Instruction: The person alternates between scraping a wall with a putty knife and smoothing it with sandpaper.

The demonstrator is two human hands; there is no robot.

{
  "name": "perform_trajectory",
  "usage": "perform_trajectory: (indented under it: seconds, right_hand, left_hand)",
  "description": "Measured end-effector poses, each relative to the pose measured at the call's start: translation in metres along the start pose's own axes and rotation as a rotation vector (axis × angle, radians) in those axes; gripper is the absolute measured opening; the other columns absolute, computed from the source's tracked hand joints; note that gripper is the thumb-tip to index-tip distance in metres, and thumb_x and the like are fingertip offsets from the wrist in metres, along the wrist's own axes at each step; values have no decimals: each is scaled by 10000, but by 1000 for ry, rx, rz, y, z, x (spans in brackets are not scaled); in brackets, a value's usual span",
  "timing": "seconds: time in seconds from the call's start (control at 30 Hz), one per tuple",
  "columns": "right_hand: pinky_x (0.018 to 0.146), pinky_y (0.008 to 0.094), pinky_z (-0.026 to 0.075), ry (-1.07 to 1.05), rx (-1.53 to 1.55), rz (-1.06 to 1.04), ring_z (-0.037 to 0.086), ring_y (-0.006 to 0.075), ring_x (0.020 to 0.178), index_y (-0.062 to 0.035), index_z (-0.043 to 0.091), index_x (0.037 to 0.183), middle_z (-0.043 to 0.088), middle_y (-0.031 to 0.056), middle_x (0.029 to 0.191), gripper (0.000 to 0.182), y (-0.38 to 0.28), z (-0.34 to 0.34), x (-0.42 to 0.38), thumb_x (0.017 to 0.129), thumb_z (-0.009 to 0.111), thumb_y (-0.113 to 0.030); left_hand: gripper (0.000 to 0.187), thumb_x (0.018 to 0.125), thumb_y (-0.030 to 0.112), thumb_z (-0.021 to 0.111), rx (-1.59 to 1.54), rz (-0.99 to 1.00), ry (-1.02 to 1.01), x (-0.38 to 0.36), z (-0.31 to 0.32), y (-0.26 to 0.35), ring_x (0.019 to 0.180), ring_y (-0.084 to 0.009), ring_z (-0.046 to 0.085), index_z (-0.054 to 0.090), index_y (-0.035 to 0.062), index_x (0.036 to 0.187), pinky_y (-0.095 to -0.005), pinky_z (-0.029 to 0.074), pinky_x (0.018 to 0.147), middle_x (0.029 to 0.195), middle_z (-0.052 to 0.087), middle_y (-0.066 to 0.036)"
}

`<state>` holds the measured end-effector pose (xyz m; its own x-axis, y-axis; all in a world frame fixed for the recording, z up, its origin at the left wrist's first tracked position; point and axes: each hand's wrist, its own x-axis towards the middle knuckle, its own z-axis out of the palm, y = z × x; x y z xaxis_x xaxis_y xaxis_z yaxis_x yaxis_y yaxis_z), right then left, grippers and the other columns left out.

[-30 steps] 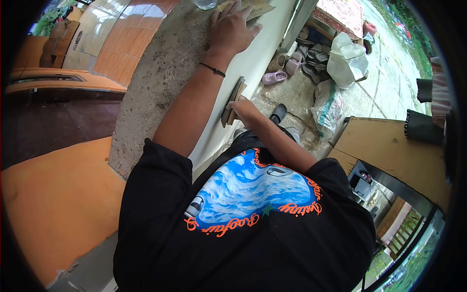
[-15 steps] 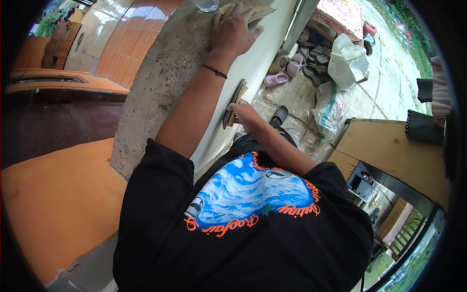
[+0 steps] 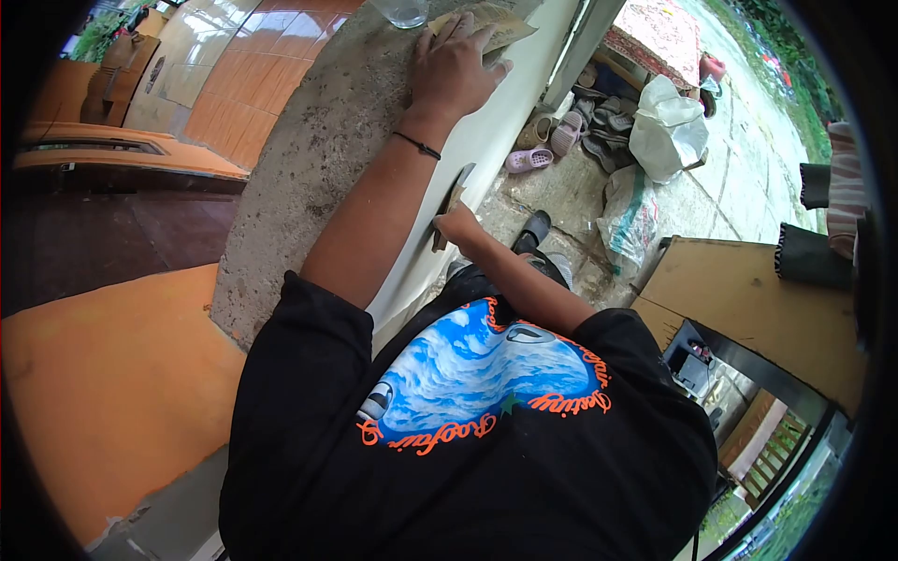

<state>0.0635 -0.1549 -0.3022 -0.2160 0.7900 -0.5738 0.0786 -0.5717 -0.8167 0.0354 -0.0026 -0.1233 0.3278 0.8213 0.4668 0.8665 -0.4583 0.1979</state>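
Note:
My left hand [image 3: 454, 70] lies palm down on the far part of the rough concrete ledge [image 3: 299, 154], fingers stretched over a tan sheet of paper [image 3: 510, 30]. A clear glass container [image 3: 402, 11] stands just beyond it, cut off by the frame's top. Lower down, my right hand [image 3: 458, 227] is closed around a flat trowel-like tool [image 3: 456, 194] with a grey plate and a tan part. That tool is against or very near the pale wall face [image 3: 421, 220] below the ledge, seen almost edge-on; my fingers hide part of it.
Several shoes and clogs [image 3: 530, 159] lie on the paved floor to the right, beside a white sack [image 3: 669, 131] and a printed sack [image 3: 629, 215]. A wooden panel [image 3: 730, 280] stands at the right. An orange wall [image 3: 122, 374] adjoins the ledge on the left.
My right hand has shifted slightly down along the wall, and the tool now shows narrower, turned more edge-on. My left hand stays on the paper; the view has moved a little.

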Motion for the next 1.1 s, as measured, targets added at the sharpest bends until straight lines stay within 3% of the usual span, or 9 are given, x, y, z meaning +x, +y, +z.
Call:
perform_trajectory:
  seconds: [0.07, 0.13, 0.4, 0.53, 0.6, 0.83, 0.9, 1.03, 1.1]
  right_hand:
    - [454, 351, 488, 49, -16, -27, 610, 261, 563, 72, 510, 1065, 613, 171, 753, 327, 9, 3, 7, 750, 433, 31]
    - [654, 349, 512, -43, -15, 70, 624, 300, 812, 92, 513, 1100, 619, 216, 946, 395, 2, 7, -6, 735, 484, -57]
    - [544, 350, 507, -34, -30, 59, 628, 268, 667, 115, 535, 1037, 623, 205, 841, 358, -11, -2, -11, 734, 490, -71]
    - [528, 344, 505, -22, -28, 119, 632, 260, 663, 119, 525, 1051, 621, 207, 847, 365, -13, -2, -19, 738, 478, -63]
    - [548, 346, 510, 133, 20, -51, 634, 264, 683, 111, 510, 1075, 620, 205, 851, 374, -23, 2, -31, 746, 463, -61]
    - [554, 352, 511, 114, 149, 110, 638, 266, 704, 100, 509, 1084, 613, 224, 852, 370, -17, -12, -17, 770, 464, -90]
    - [564, 360, 516, 109, 113, -36, 645, 275, 718, 125, 511, 1058, 615, 240, 841, 363, -45, -8, -45, 772, 461, -92]
    - [552, 367, 510, 205, -142, -37, 648, 280, 685, 140, 506, 1038, 618, 247, 819, 356, -51, -16, -41, 773, 455, -90]
    - [553, 371, 506, -93, -142, 109, 641, 297, 639, 143, 508, 1026, 620, 246, 804, 351, -56, -28, -38, 774, 457, -97]
  left_hand:
    - [578, 816, 474, 561, -23, -6, 11, 2, 0, 0, 1293, -251, 336, 467, 168, 1297, -411, 191, 1086, 1366, 403, -136]
    - [579, 815, 475, 561, -15, -4, 6, 4, -2, 0, 1293, -251, 336, 467, 168, 1297, -411, 190, 1087, 1367, 402, -136]
    - [581, 815, 475, 558, -19, -17, -8, 2, 0, 0, 1295, -249, 333, 463, 167, 1299, -414, 186, 1088, 1370, 398, -136]
    - [582, 815, 479, 555, -20, -24, -21, 2, -1, 2, 1298, -242, 330, 466, 166, 1297, -414, 185, 1088, 1369, 399, -137]
    - [582, 815, 481, 554, -33, -32, -26, 3, -1, 1, 1298, -240, 330, 468, 165, 1296, -414, 185, 1087, 1369, 399, -138]
    - [578, 808, 467, 564, -32, -28, -7, 3, 2, 1, 1302, -229, 323, 470, 168, 1294, -419, 177, 1090, 1373, 397, -127]
    - [576, 803, 454, 574, -61, -49, -29, 3, -5, 3, 1314, -219, 304, 471, 174, 1295, -421, 165, 1094, 1377, 396, -115]
    - [526, 815, 360, 588, -62, -21, -62, 5, -26, 13, 1256, -299, 364, 494, 74, 1247, -402, 242, 1059, 1336, 426, -178]
    - [529, 815, 362, 587, -51, -10, -57, 5, -27, 13, 1260, -295, 360, 492, 76, 1250, -399, 236, 1063, 1341, 420, -178]
